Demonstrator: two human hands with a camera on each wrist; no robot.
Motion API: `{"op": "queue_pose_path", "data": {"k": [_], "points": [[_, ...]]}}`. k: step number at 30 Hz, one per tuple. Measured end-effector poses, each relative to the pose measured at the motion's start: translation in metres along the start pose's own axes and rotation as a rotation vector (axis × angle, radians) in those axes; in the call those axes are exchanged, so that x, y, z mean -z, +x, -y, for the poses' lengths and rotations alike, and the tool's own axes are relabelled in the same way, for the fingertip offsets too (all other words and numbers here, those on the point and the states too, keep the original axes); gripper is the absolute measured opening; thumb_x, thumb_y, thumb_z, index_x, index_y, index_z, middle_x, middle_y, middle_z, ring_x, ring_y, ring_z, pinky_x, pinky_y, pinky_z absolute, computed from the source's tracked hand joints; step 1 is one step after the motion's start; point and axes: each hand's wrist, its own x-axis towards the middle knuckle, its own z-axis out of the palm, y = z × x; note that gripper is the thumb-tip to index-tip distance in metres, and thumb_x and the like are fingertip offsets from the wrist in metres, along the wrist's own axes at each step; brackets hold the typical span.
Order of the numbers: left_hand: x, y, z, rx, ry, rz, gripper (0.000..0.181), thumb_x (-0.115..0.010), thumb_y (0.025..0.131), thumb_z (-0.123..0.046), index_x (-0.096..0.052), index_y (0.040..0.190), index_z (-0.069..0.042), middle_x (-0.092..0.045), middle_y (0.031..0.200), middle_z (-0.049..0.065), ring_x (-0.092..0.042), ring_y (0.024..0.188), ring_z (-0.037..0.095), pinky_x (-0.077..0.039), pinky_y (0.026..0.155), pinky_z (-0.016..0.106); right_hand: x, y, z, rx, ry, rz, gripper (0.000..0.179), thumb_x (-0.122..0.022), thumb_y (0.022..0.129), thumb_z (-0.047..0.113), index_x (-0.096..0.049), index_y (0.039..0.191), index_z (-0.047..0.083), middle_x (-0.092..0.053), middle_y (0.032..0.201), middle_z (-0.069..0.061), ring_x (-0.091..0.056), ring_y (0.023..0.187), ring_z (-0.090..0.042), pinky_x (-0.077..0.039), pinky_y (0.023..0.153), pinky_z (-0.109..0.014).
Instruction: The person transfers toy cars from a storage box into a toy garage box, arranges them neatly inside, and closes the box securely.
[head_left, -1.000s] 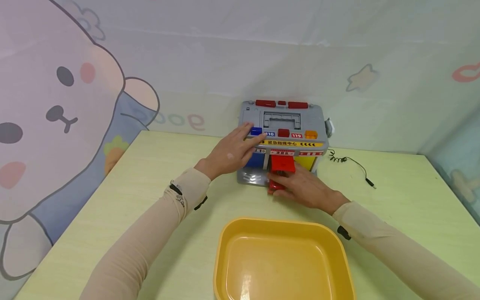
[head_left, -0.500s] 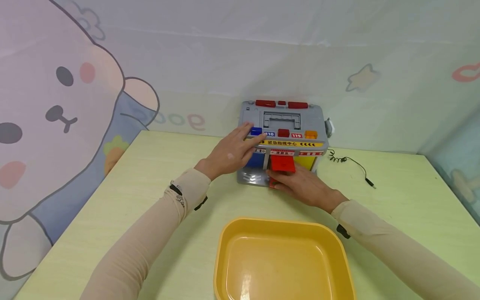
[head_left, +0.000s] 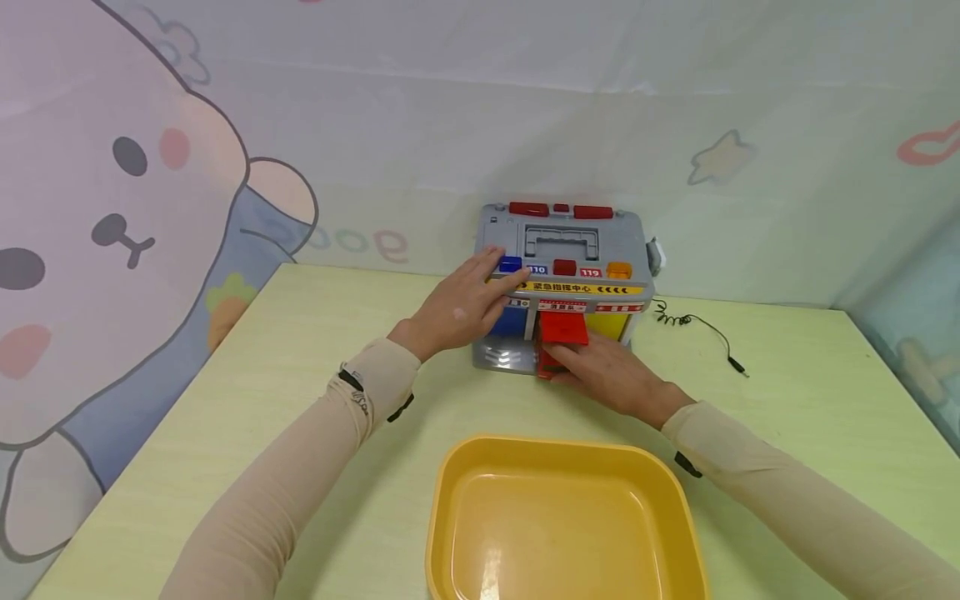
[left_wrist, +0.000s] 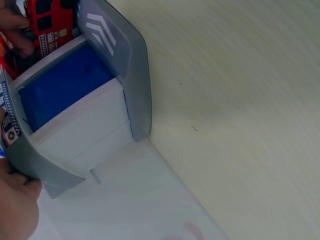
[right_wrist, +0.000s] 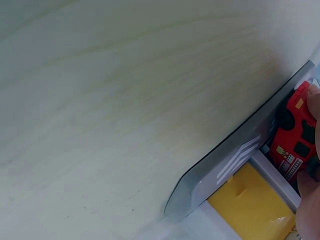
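Note:
A grey toy rescue-station garage (head_left: 622, 237) stands at the back of the table. My left hand (head_left: 459, 304) rests on the left front edge of its roof, fingers stretched over the top by the blue button (head_left: 510, 264). The red middle door (head_left: 564, 328) is swung up. Under it my right hand (head_left: 611, 371) holds a red toy fire truck (right_wrist: 295, 135) in the doorway, largely hidden in the head view. The left wrist view shows the truck (left_wrist: 52, 25) beside the lowered blue door (left_wrist: 67, 87); the yellow door (right_wrist: 252, 202) is down too.
A yellow tray (head_left: 562, 442) lies on the table in front of the garage. To the garage's right, a black coiled cable (head_left: 708, 325) ends in a plug. A cartoon-printed cloth (head_left: 420, 125) hangs behind the table.
My right hand has moved the red fire truck back, deeper into the middle doorway beneath the raised door. My left hand has stayed on the roof.

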Motion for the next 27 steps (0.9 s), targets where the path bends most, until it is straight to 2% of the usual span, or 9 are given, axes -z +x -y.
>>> {"op": "queue_pose_path", "data": {"k": [6, 14, 21, 27], "points": [[-0.0010, -0.0004, 0.0003, 0.005, 0.002, 0.005, 0.049, -0.047, 0.106, -0.028, -0.040, 0.154, -0.024, -0.030, 0.163, 0.019, -0.026, 0.153, 0.033, -0.024, 0.125, 0.043, -0.0014, -0.0013, 0.0012, 0.002, -0.018, -0.005, 0.045, -0.079, 0.085, 0.023, -0.055, 0.123, 0.015, -0.063, 0.120, -0.009, -0.062, 0.103, -0.027, -0.055, 0.098, -0.043], [-0.0006, -0.0006, 0.0002, 0.006, 0.006, 0.001, 0.049, -0.047, 0.105, -0.028, -0.040, 0.154, -0.025, -0.030, 0.163, 0.018, -0.026, 0.153, 0.033, -0.024, 0.125, 0.042, -0.0042, -0.0021, 0.0020, 0.070, -0.093, -0.061, 0.046, -0.078, 0.087, 0.018, -0.060, 0.129, 0.012, -0.062, 0.127, -0.010, -0.063, 0.105, -0.027, -0.056, 0.098, -0.044], [-0.0003, 0.0000, -0.0006, 0.008, -0.002, 0.004, 0.049, -0.047, 0.105, -0.028, -0.040, 0.154, -0.025, -0.030, 0.163, 0.019, -0.026, 0.153, 0.033, -0.024, 0.125, 0.043, -0.0051, -0.0038, -0.0001, 0.040, -0.077, -0.026, 0.044, -0.076, 0.088, 0.014, -0.053, 0.125, 0.014, -0.062, 0.121, -0.007, -0.062, 0.097, -0.024, -0.058, 0.094, -0.038], [0.0002, 0.0000, -0.0005, 0.007, -0.002, 0.000, 0.050, -0.047, 0.105, -0.028, -0.040, 0.154, -0.025, -0.030, 0.162, 0.019, -0.026, 0.153, 0.033, -0.025, 0.124, 0.043, -0.0043, -0.0069, -0.0003, 0.103, -0.138, -0.044, 0.049, -0.077, 0.086, 0.007, -0.054, 0.129, 0.009, -0.059, 0.128, -0.011, -0.060, 0.104, -0.027, -0.056, 0.097, -0.040]]}}
